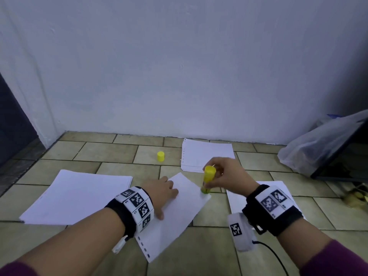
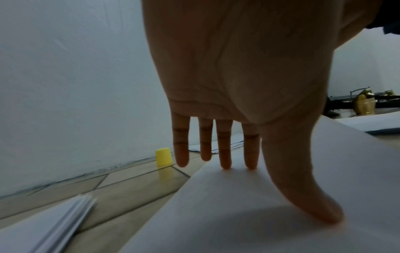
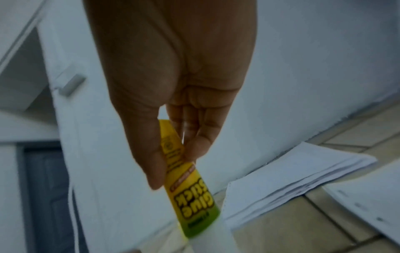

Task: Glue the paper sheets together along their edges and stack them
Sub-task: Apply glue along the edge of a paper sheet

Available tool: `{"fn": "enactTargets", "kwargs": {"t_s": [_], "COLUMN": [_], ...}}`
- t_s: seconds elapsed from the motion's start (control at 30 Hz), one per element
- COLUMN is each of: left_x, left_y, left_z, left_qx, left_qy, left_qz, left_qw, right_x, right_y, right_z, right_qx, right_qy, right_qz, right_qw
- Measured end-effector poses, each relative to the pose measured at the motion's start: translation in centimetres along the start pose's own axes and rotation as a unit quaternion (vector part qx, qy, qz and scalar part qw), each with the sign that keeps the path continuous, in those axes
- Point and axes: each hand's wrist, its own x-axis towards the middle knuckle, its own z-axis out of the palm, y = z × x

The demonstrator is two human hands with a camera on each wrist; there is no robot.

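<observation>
Two hands: right hand [image 1: 225, 174] pinches glue stick [image 1: 207, 179] upright, tip on sheet [image 1: 179, 212].

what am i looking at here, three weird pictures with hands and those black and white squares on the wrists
No machine here: a person works with bare hands on a tiled floor, wearing a camera on the head and one on each wrist; the patterned squares sit on the wristbands. The wide picture is the head view; the other two look along each hand. The left hand presses flat on a single white paper sheet. The right hand grips a yellow-green glue stick, its tip down at that sheet's edge. Its yellow plastic cap stands apart, and white paper stacks lie around.
</observation>
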Motion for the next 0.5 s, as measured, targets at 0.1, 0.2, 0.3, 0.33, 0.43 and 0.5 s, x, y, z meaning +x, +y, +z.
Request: {"fn": "enactTargets", "kwargs": {"t_s": [0.1,0.2,0.3,0.33,0.43,0.5], "left_x": [0.0,0.0,-0.1,-0.1,-0.3,-0.2], "left_y": [0.6,1.0,0.8,0.7,0.4,0.2], "left_z": [0.3,0.7,0.8,0.8,0.9,1.2], "left_qx": [-0.030,-0.073,-0.079,-0.076,-0.069,-0.085], "left_qy": [0.020,0.020,0.015,0.011,0.018,0.029], "left_qz": [0.029,0.038,-0.002,-0.015,-0.037,-0.047], "left_qw": [0.999,0.996,0.997,0.997,0.997,0.995], "right_x": [0.7,1.5,2.2,2.5,3.1,3.6], "right_y": [0.0,0.4,1.1,1.4,1.8,1.7], "right_z": [-0.6,-0.3,0.3,0.5,1.3,1.9], "right_qx": [0.158,0.210,0.219,0.217,0.192,0.153], "right_qy": [0.077,0.116,0.135,0.138,0.139,0.134], "right_qz": [0.015,0.024,0.037,0.042,0.053,0.051], "right_qw": [0.984,0.970,0.966,0.965,0.970,0.978]}}
